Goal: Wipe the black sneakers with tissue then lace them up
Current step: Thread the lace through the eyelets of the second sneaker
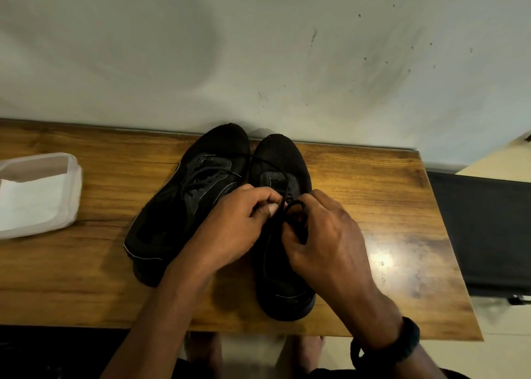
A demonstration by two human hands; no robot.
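Observation:
Two black sneakers stand side by side on the wooden table [373, 206], toes toward the wall. The left sneaker [184, 206] leans outward with its laces threaded and loose ends lying across its front. Both hands work over the middle of the right sneaker [281, 163]. My left hand [232, 229] pinches a strand of the black lace [296, 206] between thumb and fingers. My right hand [324, 235] grips a loop of the same lace. The hands hide the right sneaker's eyelets and tongue.
A white plastic container with tissue [37, 194] sits at the table's left edge. The wall [258, 48] runs directly behind the shoes' toes. A black chair or seat [488, 235] stands right of the table. Bare wood lies on either side of the shoes.

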